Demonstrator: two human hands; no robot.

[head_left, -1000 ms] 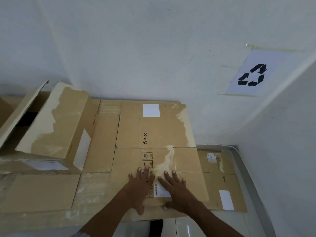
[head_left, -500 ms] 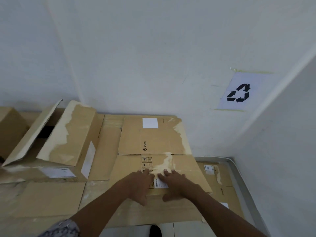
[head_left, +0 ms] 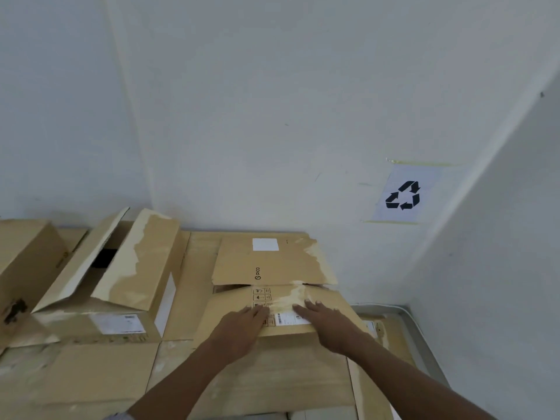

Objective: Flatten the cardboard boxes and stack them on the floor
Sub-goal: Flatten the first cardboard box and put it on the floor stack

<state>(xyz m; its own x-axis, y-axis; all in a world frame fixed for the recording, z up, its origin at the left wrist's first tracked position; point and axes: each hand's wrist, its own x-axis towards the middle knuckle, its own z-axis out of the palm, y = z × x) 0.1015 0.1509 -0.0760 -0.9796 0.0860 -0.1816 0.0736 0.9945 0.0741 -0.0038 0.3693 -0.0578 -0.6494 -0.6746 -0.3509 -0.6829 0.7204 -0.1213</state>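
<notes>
- Both hands lay palm-down on the flattened box (head_left: 281,301), the left hand (head_left: 242,331) and the right hand (head_left: 328,325) side by side with a white shipping label (head_left: 289,319) showing between them.
- Fingers of each hand were spread almost flat and pressed on the panel; neither hand gripped anything.
- The box lay directly under and ahead of the fingertips, its long axis running away from the person toward the wall (head_left: 272,116), its far flap (head_left: 269,262) marked with a logo.
- Both hands were equally near; the fold line just beyond the fingertips looked slightly raised, so pressing forward there would likely be the next need.
- The box rested on a layer of flattened cardboard (head_left: 91,380) on the floor.
- Count: two hands; one box under them; one open box (head_left: 127,283) to the left not yet flattened; one more upright box (head_left: 24,256) at the far left edge, partly cut off; another flat piece (head_left: 375,328) to the right, possibly a separate box.
- One recycling sign (head_left: 404,195) was taped to the wall.
</notes>
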